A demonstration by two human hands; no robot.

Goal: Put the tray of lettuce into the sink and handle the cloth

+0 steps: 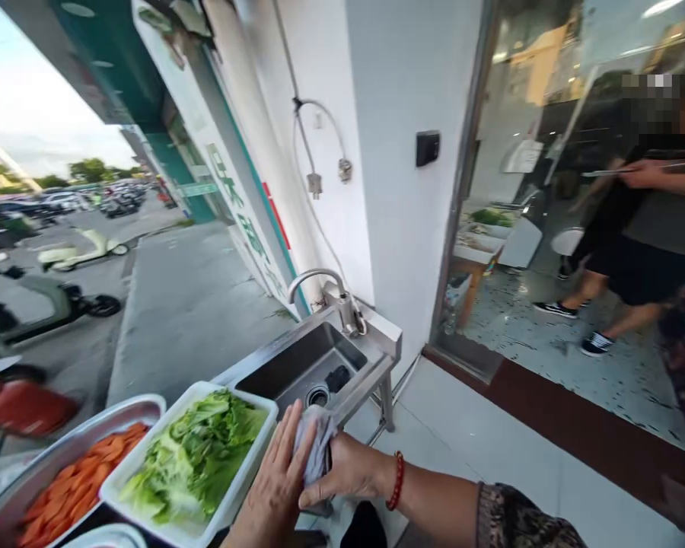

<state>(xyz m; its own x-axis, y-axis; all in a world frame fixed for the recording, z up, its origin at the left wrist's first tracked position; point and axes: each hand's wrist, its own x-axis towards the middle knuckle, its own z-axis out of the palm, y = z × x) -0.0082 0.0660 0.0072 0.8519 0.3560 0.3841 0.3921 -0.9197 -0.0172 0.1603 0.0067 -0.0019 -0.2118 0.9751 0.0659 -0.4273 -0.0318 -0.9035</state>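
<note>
Right hand fingers curled, gripping grey cloth; left hand fingers pressed flat against cloth. White tray of lettuce just beside, carrot tray further left, steel sink behind.

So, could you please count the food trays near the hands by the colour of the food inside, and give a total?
Green, lettuce tray touched by the left hand: 1
Orange, carrot tray: 1
Total: 2
The right hand holds a grey cloth, not a tray.
</note>
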